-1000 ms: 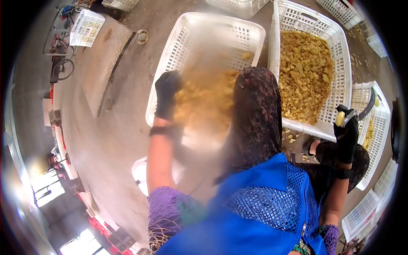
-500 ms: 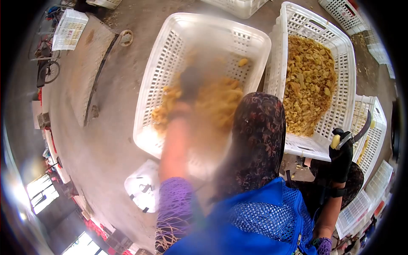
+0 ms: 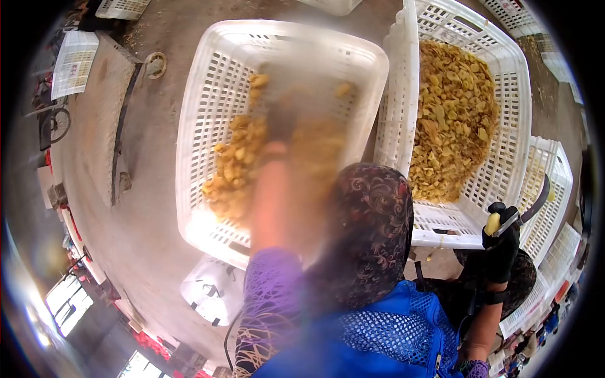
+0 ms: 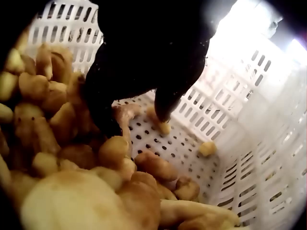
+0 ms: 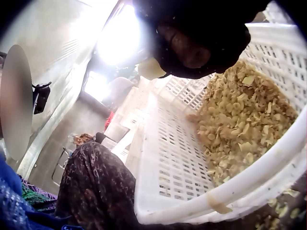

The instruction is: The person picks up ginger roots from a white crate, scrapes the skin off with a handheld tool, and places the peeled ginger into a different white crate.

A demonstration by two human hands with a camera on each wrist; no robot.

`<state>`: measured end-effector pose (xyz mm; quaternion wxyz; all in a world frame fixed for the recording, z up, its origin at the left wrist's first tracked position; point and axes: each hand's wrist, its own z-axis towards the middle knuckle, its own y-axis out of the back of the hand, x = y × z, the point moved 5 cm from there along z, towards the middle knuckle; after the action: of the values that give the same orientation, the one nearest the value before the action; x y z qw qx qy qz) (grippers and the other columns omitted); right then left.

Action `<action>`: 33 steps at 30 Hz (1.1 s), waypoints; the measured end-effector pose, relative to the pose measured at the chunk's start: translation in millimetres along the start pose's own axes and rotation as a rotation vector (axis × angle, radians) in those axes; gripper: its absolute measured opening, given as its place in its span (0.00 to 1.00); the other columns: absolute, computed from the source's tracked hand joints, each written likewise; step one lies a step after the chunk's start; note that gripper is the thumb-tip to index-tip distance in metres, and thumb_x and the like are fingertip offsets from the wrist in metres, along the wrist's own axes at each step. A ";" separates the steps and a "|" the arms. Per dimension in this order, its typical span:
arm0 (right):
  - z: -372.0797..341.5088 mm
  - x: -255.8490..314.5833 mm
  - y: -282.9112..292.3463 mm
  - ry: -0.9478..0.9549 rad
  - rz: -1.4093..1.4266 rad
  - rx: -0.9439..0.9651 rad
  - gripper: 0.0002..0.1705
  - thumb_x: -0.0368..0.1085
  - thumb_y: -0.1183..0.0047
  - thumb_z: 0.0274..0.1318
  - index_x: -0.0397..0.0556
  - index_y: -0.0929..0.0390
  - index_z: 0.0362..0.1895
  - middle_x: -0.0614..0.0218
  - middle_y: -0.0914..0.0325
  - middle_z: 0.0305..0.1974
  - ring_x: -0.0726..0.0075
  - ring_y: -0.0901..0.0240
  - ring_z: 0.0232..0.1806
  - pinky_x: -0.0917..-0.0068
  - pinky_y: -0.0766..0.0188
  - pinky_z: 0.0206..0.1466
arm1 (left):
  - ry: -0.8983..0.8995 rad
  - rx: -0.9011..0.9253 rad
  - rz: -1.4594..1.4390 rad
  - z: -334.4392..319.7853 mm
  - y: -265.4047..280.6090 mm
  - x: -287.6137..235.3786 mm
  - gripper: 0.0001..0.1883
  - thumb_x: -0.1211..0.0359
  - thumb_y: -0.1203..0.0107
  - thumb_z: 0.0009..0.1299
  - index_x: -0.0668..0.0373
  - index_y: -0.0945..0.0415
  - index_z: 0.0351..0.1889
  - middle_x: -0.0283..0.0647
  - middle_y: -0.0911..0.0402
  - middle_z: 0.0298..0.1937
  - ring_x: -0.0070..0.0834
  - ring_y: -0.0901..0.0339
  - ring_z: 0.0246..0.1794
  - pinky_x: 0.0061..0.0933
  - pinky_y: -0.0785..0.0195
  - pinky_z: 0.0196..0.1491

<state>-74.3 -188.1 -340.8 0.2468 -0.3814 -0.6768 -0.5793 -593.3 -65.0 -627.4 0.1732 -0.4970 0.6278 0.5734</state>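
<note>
My left hand (image 3: 282, 120), in a black glove, reaches down into a white slotted basket (image 3: 189, 126) and is blurred in the head view. In the left wrist view its fingers point down and stand apart, close to a pinkish, stalk-like piece (image 4: 125, 115) on the basket floor. Lumpy yellow-brown pieces (image 4: 62, 120) are heaped beside that hand. Off to the right, my black-gloved right hand (image 3: 502, 246) holds a knife with a dark curved blade (image 3: 537, 200), together with a pale yellow piece (image 3: 492, 223). Its palm side is dark in the right wrist view.
Next to the left hand's basket stands a second white basket (image 3: 466, 238) with a thick layer of thin yellow slices (image 3: 454, 120). Another white basket (image 3: 554, 170) is beyond the right hand. A patterned trouser knee (image 3: 375, 233) rises between the two main baskets. A white bag-like object (image 3: 211, 290) lies on the floor.
My left hand has moved from the basket's left side into its middle, uncovering pieces at the left. The right hand still holds the knife and pale piece, slightly lower in view.
</note>
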 end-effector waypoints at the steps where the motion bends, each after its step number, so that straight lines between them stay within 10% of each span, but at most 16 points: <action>1: 0.7 5.8 -2.1 0.073 -0.052 -0.001 0.15 0.16 0.50 0.42 0.42 0.29 0.37 0.64 0.27 0.36 0.60 0.30 0.39 0.73 0.33 0.45 | 0.010 -0.080 0.194 0.0 -2.4 -3.8 0.30 0.57 0.32 0.53 0.69 0.31 0.46 0.53 0.20 0.34 0.39 0.19 0.30 0.36 0.26 0.33; 3: -0.6 6.1 -2.5 0.146 -0.105 -0.001 0.15 0.16 0.50 0.42 0.43 0.30 0.37 0.65 0.28 0.36 0.62 0.30 0.40 0.73 0.34 0.45 | 0.020 -0.160 0.388 -1.4 -2.3 -11.5 0.34 0.56 0.31 0.52 0.70 0.32 0.48 0.56 0.19 0.37 0.41 0.18 0.35 0.37 0.25 0.38; 5: -3.7 -11.2 -0.7 -0.001 0.077 0.011 0.13 0.46 0.53 0.62 0.50 0.32 0.39 0.64 0.27 0.45 0.80 0.36 0.40 0.89 0.40 0.30 | 0.054 -0.102 0.475 -0.3 -7.6 -13.0 0.29 0.57 0.33 0.53 0.69 0.27 0.44 0.58 0.18 0.40 0.44 0.19 0.43 0.40 0.28 0.48; 9: -3.4 -9.6 0.0 -0.083 0.180 0.047 0.13 0.46 0.53 0.61 0.50 0.31 0.40 0.64 0.27 0.45 0.82 0.36 0.35 0.89 0.40 0.28 | 0.010 0.205 0.794 18.5 -32.2 40.0 0.20 0.57 0.35 0.56 0.65 0.22 0.38 0.53 0.18 0.38 0.45 0.20 0.42 0.39 0.28 0.47; 11: -3.3 -11.8 -5.0 -0.223 0.532 0.064 0.13 0.46 0.52 0.61 0.51 0.31 0.41 0.65 0.27 0.45 0.84 0.37 0.30 0.89 0.41 0.25 | -0.265 0.144 0.710 10.3 -37.1 25.8 0.12 0.60 0.40 0.62 0.59 0.19 0.34 0.48 0.18 0.35 0.46 0.21 0.38 0.38 0.27 0.42; 15: -4.5 -6.8 -3.7 -0.168 0.342 0.060 0.12 0.45 0.52 0.59 0.51 0.31 0.40 0.65 0.27 0.45 0.87 0.39 0.25 0.90 0.44 0.22 | -0.586 0.329 0.539 -11.9 -19.9 -7.1 0.07 0.68 0.46 0.65 0.59 0.19 0.37 0.41 0.19 0.33 0.37 0.21 0.34 0.33 0.27 0.37; 17: -4.7 -4.3 -3.3 -0.134 0.380 0.075 0.09 0.39 0.52 0.57 0.49 0.31 0.39 0.65 0.28 0.44 0.81 0.35 0.30 0.86 0.36 0.30 | -0.224 0.355 -0.203 -45.7 14.5 -63.1 0.07 0.75 0.50 0.67 0.62 0.21 0.39 0.37 0.22 0.34 0.25 0.23 0.34 0.27 0.27 0.36; 21: -8.1 24.6 -9.3 -0.170 0.333 0.023 0.09 0.34 0.50 0.53 0.46 0.31 0.39 0.65 0.28 0.43 0.72 0.33 0.38 0.76 0.33 0.42 | -0.192 0.340 -0.187 -87.8 49.9 -134.2 0.08 0.78 0.53 0.68 0.64 0.23 0.40 0.33 0.25 0.36 0.19 0.27 0.35 0.22 0.29 0.37; 26: -20.9 59.7 5.8 0.282 0.025 -0.069 0.17 0.30 0.43 0.49 0.44 0.29 0.45 0.63 0.28 0.44 0.61 0.32 0.47 0.67 0.35 0.55 | -0.317 0.297 -0.187 -117.8 71.1 -186.3 0.08 0.73 0.52 0.68 0.64 0.24 0.40 0.34 0.25 0.35 0.21 0.27 0.35 0.22 0.30 0.39; 29: -34.6 72.9 33.8 0.241 -0.069 -0.187 0.21 0.31 0.40 0.48 0.43 0.28 0.48 0.62 0.27 0.47 0.58 0.31 0.50 0.64 0.36 0.57 | -0.246 0.251 -0.153 -131.1 80.3 -221.5 0.09 0.70 0.51 0.67 0.64 0.25 0.40 0.34 0.24 0.34 0.21 0.27 0.35 0.23 0.31 0.39; 30: -40.4 67.2 43.9 0.159 0.185 -0.306 0.21 0.32 0.40 0.49 0.42 0.26 0.48 0.60 0.25 0.48 0.58 0.29 0.51 0.64 0.35 0.57 | -0.515 0.338 0.004 -150.6 87.0 -266.8 0.11 0.67 0.50 0.66 0.64 0.25 0.40 0.34 0.25 0.33 0.23 0.27 0.34 0.27 0.32 0.39; 31: -42.8 68.4 55.0 0.156 0.175 -0.353 0.21 0.32 0.40 0.49 0.42 0.26 0.48 0.60 0.25 0.48 0.58 0.29 0.51 0.64 0.35 0.57 | -0.329 0.321 -0.150 -152.5 94.5 -259.7 0.12 0.69 0.50 0.69 0.63 0.27 0.48 0.35 0.25 0.42 0.24 0.28 0.42 0.25 0.34 0.45; 33: -45.2 75.0 83.1 0.222 -0.327 -0.350 0.17 0.33 0.43 0.52 0.42 0.23 0.47 0.57 0.23 0.49 0.60 0.29 0.53 0.65 0.36 0.60 | -0.283 0.473 -0.374 -176.3 83.5 -311.5 0.17 0.67 0.51 0.71 0.63 0.30 0.55 0.32 0.25 0.46 0.20 0.30 0.45 0.22 0.35 0.47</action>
<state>-56.6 -211.7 -223.8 0.1532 -0.2379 -0.5877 -0.7580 -460.9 -102.4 -286.6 0.4713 -0.4652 0.6111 0.4335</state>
